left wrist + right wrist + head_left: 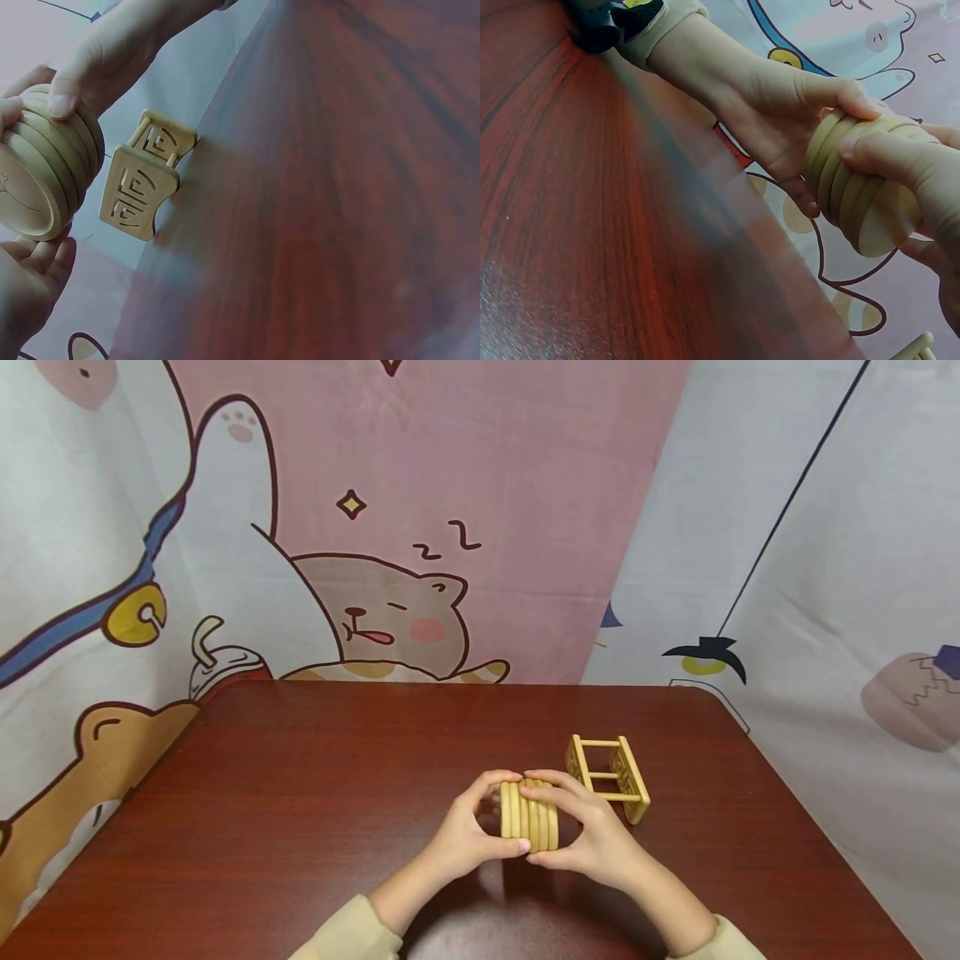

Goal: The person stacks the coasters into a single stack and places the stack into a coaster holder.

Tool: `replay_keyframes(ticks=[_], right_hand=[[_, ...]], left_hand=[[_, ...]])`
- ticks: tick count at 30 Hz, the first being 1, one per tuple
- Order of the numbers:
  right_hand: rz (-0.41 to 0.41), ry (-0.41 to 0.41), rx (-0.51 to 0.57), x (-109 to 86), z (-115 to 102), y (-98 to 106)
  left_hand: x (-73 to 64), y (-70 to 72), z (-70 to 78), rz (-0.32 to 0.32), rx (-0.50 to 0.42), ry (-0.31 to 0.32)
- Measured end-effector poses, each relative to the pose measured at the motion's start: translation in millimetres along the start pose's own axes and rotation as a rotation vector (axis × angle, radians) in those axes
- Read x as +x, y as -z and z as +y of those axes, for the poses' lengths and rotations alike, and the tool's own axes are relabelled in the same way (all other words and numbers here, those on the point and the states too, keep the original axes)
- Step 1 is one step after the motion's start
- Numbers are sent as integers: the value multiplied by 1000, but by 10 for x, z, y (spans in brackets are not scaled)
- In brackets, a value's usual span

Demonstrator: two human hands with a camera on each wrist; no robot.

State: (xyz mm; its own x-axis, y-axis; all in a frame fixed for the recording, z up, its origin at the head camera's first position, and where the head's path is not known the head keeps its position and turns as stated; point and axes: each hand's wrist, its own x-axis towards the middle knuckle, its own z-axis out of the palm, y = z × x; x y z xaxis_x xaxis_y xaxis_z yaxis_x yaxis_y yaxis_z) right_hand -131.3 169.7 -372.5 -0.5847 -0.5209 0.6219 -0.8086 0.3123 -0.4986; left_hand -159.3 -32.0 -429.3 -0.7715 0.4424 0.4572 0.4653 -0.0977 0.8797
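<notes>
A stack of several round wooden coasters [529, 817] is held on edge above the table, their rims side by side. My left hand [468, 831] grips the stack from the left, thumb below and fingers over the top. From the right, my right hand [592, 831] grips the same stack, its thumb underneath. In the left wrist view the outer coaster [22, 191] shows a line carved on its face. Just beyond my right hand stands a wooden coaster holder [606, 777], with cut-out side panels joined by thin rods; neither hand touches it.
Dark red-brown wood makes up the tabletop [300, 793]. Behind it hangs a cloth backdrop [540, 527] printed with cartoon animals, which also runs along the left and right sides.
</notes>
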Motion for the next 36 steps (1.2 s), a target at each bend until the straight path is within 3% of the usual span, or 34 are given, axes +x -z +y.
replay_keyframes(ticks=[6,21,30,36], right_hand=[[-14,-44,4,7,27,64],[-10,-77,-52,6,100,197],[-1,-75,16,-2,147,252],[9,-73,7,-4,176,305]], left_hand=[[73,-30,27,6,28,-25],[246,-123,26,8,1,-12],[329,-170,17,10,-19,15],[397,-217,-1,22,-15,23]])
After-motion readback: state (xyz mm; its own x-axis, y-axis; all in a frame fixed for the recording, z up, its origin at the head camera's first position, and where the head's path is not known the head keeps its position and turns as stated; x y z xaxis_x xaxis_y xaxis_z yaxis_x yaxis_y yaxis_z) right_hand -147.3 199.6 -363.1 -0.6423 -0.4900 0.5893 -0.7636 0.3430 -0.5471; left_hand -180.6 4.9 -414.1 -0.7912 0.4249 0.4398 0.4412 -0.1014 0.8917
